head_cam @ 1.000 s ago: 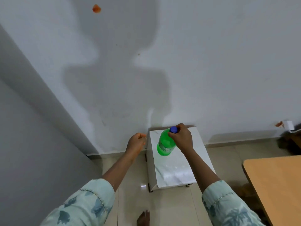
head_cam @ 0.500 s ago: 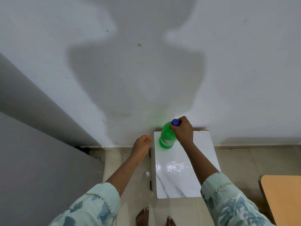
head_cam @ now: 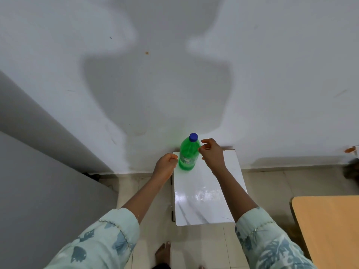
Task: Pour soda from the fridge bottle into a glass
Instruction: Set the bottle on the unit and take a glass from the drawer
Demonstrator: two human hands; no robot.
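1. Head view, right fingers: loosely bent and spread, gripping nothing. The thumb tip lies at the bottle's shoulder, and whether it touches there cannot be told.
2. Right hand hovers just right of the bottle, below cap height, over the white table.
3. Left fingers are clenched into a fist, with nothing inside it.
4. Left hand sits just left of the bottle's lower half, at the white table's left edge. Its knuckles are very near the green plastic, but contact cannot be told.
5. Bottle: green, upright, blue cap on. It stands free on the far left corner of the white table, close to the wall.
6. Both forearms reach forward from pale printed sleeves, one on each side of the bottle.
7. White table: small, glossy, rectangular, with its far edge against the wall. It stands on a pale tiled floor.
8. Further out: a wood table at lower right, a grey panel at left, and a bare foot at the bottom edge.
9. A person's shadow falls on the wall above the bottle.
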